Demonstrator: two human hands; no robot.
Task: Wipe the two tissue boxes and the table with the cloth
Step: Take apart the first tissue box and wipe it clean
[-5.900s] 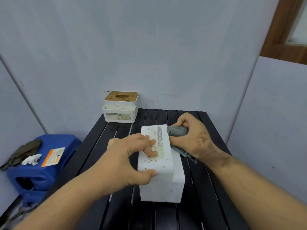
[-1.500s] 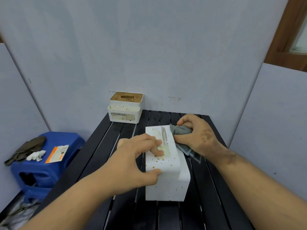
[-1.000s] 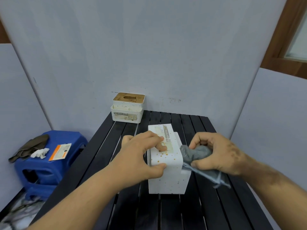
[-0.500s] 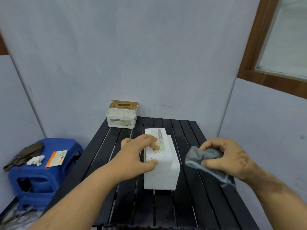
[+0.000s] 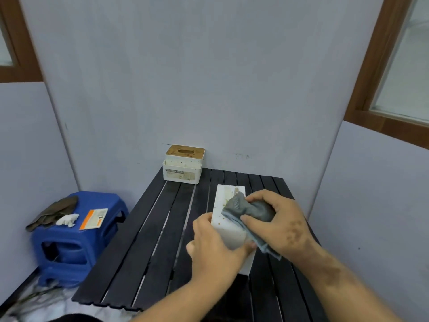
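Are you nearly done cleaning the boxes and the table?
Not yet. Nothing looks finished. The right hand holds the cloth on the near box, which the left hand grips; brown specks show on its top. The far box by the wall has stains and looks untouched. The table is left too.

The left hand (image 5: pixel 214 248) and the cloth (image 5: pixel 249 211) hide most of the near tissue box (image 5: pixel 229 231), whose front is blurred.
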